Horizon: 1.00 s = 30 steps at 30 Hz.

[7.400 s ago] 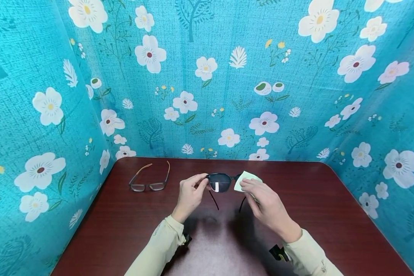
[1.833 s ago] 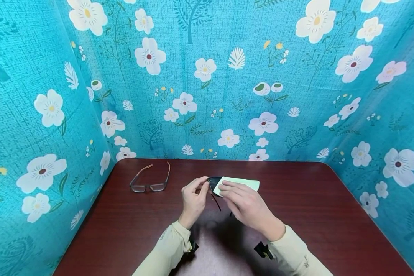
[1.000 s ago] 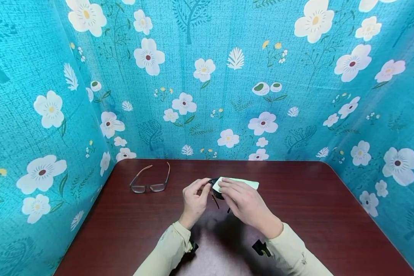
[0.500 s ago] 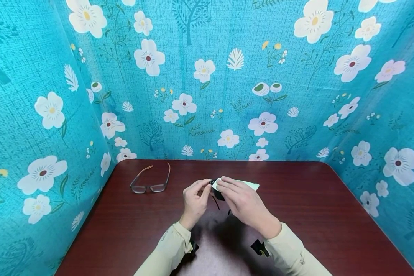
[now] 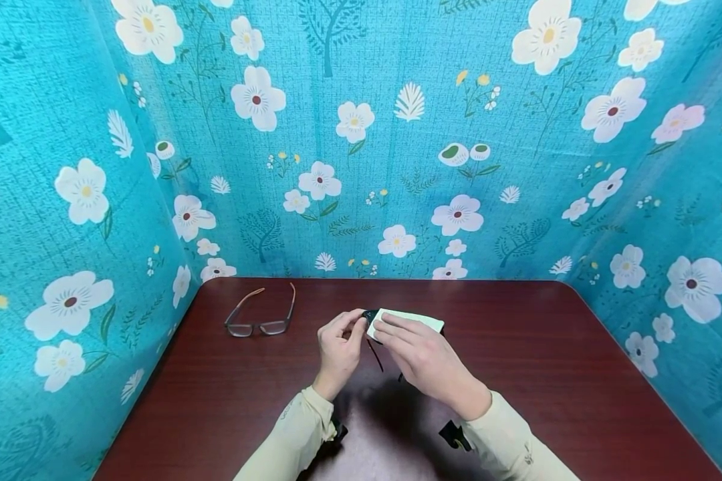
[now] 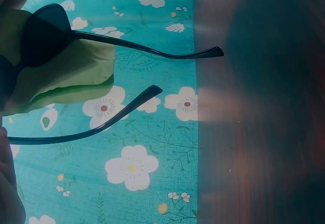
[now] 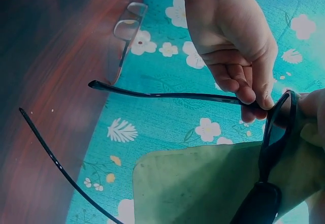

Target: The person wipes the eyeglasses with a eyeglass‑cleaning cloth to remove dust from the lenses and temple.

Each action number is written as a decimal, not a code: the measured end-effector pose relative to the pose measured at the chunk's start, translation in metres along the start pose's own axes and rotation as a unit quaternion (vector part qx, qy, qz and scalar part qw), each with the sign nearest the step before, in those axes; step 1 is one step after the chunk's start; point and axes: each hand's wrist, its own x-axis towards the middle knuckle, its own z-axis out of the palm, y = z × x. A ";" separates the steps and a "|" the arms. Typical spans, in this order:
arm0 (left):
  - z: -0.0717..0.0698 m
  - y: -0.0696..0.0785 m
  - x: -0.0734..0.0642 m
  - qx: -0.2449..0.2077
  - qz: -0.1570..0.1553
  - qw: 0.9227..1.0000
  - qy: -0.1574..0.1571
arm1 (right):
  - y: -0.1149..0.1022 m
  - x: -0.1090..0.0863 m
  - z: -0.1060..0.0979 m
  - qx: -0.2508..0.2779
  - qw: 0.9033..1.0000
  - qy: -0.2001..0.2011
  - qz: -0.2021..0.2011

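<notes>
My left hand [image 5: 339, 351] pinches the dark sunglasses [image 6: 48, 36] at one end of the frame, by the hinge, between thumb and fingers. They are held up over the table, lenses toward the back curtain, with both temples unfolded toward me. A pale green cleaning cloth [image 5: 415, 321] is in my right hand [image 5: 427, 357], whose fingers press it over the front of the lens nearest my left hand. From the head view the cloth and fingers hide most of the lenses. In the right wrist view the cloth [image 7: 193, 183] hangs behind the frame.
Clear eyeglasses [image 5: 273, 327] with brownish temple tips lie unfolded at the table's back left. The dark red-brown table [image 5: 517, 347] ends at a blue flowered curtain [image 5: 397, 174] at the back and sides. A black wrist device [image 5: 454, 435] sits under the right cuff.
Since the earliest frame, my right hand has moved the cloth leftward from the far lens to the one beside my left hand. In the last second the cloth has shifted slightly over the lens.
</notes>
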 end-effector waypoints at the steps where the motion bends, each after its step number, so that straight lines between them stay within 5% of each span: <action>1: 0.000 0.000 0.000 0.001 -0.004 1.000 0.001 | 0.000 0.000 0.000 0.000 1.000 0.000 -0.002; 15: -0.007 -0.003 0.006 -0.012 -0.023 1.000 0.005 | 0.000 -0.011 -0.005 0.008 1.000 0.003 -0.030; 30: -0.019 -0.006 0.012 0.000 -0.017 1.000 0.026 | 0.018 -0.035 -0.017 0.003 0.990 0.134 0.040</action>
